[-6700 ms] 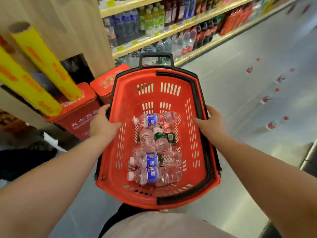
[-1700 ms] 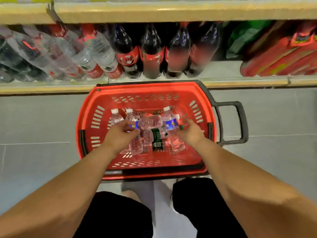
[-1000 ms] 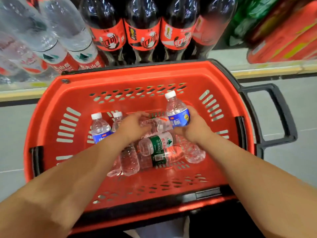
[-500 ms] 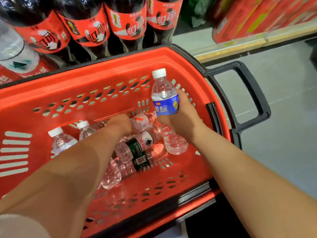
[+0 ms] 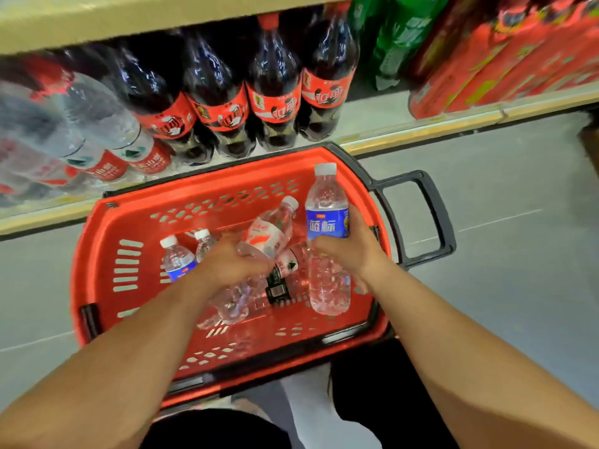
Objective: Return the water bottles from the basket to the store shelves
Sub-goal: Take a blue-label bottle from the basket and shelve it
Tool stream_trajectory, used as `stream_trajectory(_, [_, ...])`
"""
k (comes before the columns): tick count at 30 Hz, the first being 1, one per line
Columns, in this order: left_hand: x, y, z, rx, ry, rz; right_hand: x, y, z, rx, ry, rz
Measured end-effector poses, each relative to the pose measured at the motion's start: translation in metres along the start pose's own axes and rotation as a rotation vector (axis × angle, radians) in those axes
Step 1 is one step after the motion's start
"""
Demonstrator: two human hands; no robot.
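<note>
Clutter is the main hazard: at the left of the red basket [image 5: 107,254] two small water bottles [image 5: 176,260] lie loose. Just right of them the left hand [image 5: 233,264] curls round a pale red-label bottle [image 5: 269,231], tilted cap-up over a green-label bottle [image 5: 285,270] lying beneath. A careless lift could drag or roll that neighbour. Further right, the right hand [image 5: 353,251] wraps an upright blue-label bottle [image 5: 327,222], raised above the basket floor. Its thin plastic could slip from the grip, or knock the cola bottles [image 5: 327,89] crowding the shelf [image 5: 421,132] behind.
</note>
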State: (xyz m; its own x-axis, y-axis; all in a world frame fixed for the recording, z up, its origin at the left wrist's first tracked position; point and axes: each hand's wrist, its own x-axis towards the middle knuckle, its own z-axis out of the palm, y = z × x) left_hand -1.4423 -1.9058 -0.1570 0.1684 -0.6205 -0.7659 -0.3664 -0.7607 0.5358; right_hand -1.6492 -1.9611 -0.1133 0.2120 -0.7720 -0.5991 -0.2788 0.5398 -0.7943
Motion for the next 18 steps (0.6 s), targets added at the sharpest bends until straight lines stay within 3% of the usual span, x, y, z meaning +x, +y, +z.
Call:
stream_trajectory(5, [-0.126, 0.042, -0.051, -0.281, 0.076, -0.001, -0.085, -0.097, 0.011, 0.01, -0.101, 0.066])
stream_trajectory(11, [-0.294, 0.094, -0.13, -0.406, 0.219, 0.112, -0.201, -0.229, 0.039, 0.005, -0.254, 0.054])
stream_trajectory(18, [-0.44, 0.092, -0.192, -0.675, 0.543, 0.173, -0.273, -0.315, 0.115, -0.089, -0.485, -0.044])
